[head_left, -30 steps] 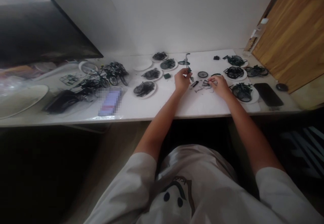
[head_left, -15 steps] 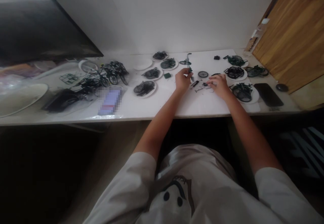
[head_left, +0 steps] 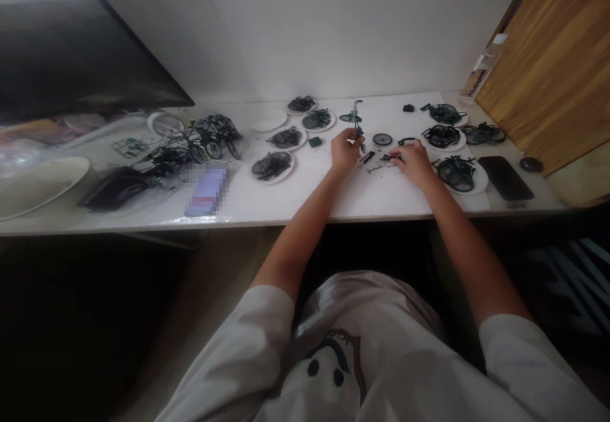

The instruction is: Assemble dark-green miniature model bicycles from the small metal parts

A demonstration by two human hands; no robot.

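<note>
A loose wheel [head_left: 382, 139] lies flat on the table [head_left: 536, 203], with one bare hand to each side of it. To the left of the wheel, the left hand [head_left: 345, 150] pinches a small bicycle part [head_left: 359, 132] between thumb and fingers, its thin metal stem standing roughly upright above the grip. On the near right side of the wheel, the right hand [head_left: 413, 160] has its thumb and forefinger close together at a small dark piece [head_left: 387, 157]; I cannot tell whether they pinch it or only touch it. In front of the wheel, slightly to its left, lies a black oblong piece [head_left: 366, 157], and thin metal bits [head_left: 375, 170] are scattered nearer the person than the wheel. A green block [head_left: 315, 142] sits well left of the wheel, beyond the left hand, and a small black block [head_left: 408, 108] lies behind the wheel to the right. White plates heaped with dark bicycle parts stand on both sides of the wheel, well apart from it, and a dark phone [head_left: 505, 178] lies far to its right
</note>
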